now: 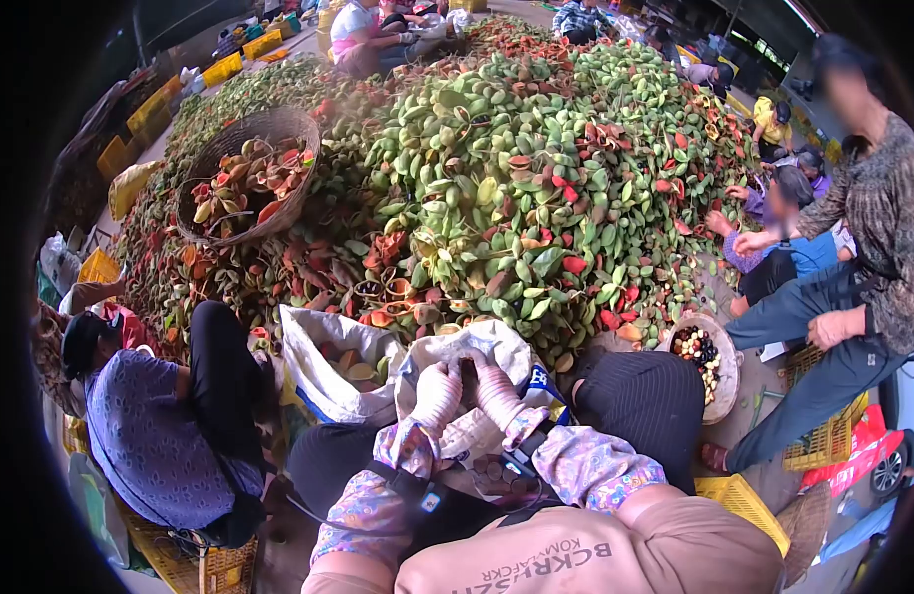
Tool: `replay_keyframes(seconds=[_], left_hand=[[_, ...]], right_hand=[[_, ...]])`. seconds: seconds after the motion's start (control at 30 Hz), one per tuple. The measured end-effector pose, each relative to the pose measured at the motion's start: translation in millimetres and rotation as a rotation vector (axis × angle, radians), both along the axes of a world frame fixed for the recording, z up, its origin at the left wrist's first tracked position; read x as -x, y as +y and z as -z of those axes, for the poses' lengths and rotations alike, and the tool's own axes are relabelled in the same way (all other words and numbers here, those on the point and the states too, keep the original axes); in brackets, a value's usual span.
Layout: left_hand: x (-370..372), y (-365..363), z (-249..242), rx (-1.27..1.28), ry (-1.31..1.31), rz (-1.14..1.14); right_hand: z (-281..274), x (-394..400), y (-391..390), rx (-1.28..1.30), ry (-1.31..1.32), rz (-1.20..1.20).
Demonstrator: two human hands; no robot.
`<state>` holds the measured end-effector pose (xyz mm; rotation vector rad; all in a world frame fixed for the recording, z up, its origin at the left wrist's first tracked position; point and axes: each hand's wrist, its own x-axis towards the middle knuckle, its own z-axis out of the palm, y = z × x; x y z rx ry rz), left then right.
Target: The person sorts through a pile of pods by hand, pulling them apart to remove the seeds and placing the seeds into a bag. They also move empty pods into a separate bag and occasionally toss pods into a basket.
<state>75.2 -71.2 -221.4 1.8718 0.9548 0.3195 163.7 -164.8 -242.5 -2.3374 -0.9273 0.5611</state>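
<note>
While seeds (pixel 694 346) part-fill a basket (pixel 731 381) and heaped pods (pixel 455 203) lie largely unopened, the left hand (pixel 437 394) and right hand (pixel 495 390), fingers curled, grip an apparent dark pod (pixel 468 370).

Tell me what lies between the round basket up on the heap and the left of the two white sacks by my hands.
Loose pods, reddish, brown and green, cover the stretch between basket and sack, seen in the head view.

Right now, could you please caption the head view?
Left hand and right hand close together over a white sack, beside heaped pods.
</note>
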Motion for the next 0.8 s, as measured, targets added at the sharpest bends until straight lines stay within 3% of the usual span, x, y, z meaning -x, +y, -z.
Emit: replay_keyframes(seconds=[0.03,0.07,0.1,0.13,0.17,0.2,0.23,0.3,0.33,0.37,0.43,0.47,0.63,0.7,0.73,0.8], left_hand=[[0.6,3.5,-1.6,0.000,0.002,0.001],[2.2,7.4,-5.9,0.049,0.054,0.026],[3.3,10.9,-9.9,0.098,0.107,0.050],[3.0,14.6,-13.0,0.348,0.045,0.040],[2.4,16.7,-5.0,0.350,0.048,0.041],[0.5,18.2,5.8,0.574,-0.073,0.003],[-0.8,19.9,13.7,0.797,-0.199,-0.038],[-1.3,18.9,0.3,0.922,-0.261,-0.003],[-2.4,19.0,15.2,0.987,-0.276,-0.012],[-3.1,17.9,24.9,1.052,-0.291,-0.018],[-5.2,11.8,21.8,1.119,-0.274,-0.084],[-4.5,8.9,16.6,1.173,-0.270,-0.133],[-3.7,8.7,-2.7,1.136,-0.313,-0.173],[-6.1,13.2,2.7,1.130,-0.314,-0.177],[-7.0,15.9,6.7,1.090,-0.309,-0.188],[-4.9,23.4,14.3,1.013,-0.268,-0.182]], right_hand=[[18.7,-7.1,1.7,-0.100,0.044,-0.067],[63.7,-20.7,6.9,-0.260,0.431,-0.125],[49.8,-18.2,4.9,-0.259,0.434,-0.123],[27.0,-13.7,0.5,-0.365,0.595,-0.099],[7.6,-10.2,-0.4,-0.471,0.754,-0.075],[64.0,-12.9,9.9,-0.532,0.602,-0.145],[21.1,0.8,9.5,-0.462,0.572,-0.089],[84.7,-0.8,21.3,-0.156,0.357,-0.117],[75.4,-0.4,23.7,-0.020,0.165,-0.179],[42.7,3.7,21.8,-0.015,0.164,-0.179],[-33.5,14.9,16.3,0.260,-0.096,-0.191],[-23.1,14.4,15.7,0.255,-0.215,-0.224],[-51.7,10.5,31.2,0.464,-0.159,-0.261],[-37.7,13.5,34.0,0.265,-0.230,-0.055],[-44.4,10.6,37.5,0.270,-0.110,-0.035],[-38.5,2.6,37.0,0.175,-0.136,-0.124]])
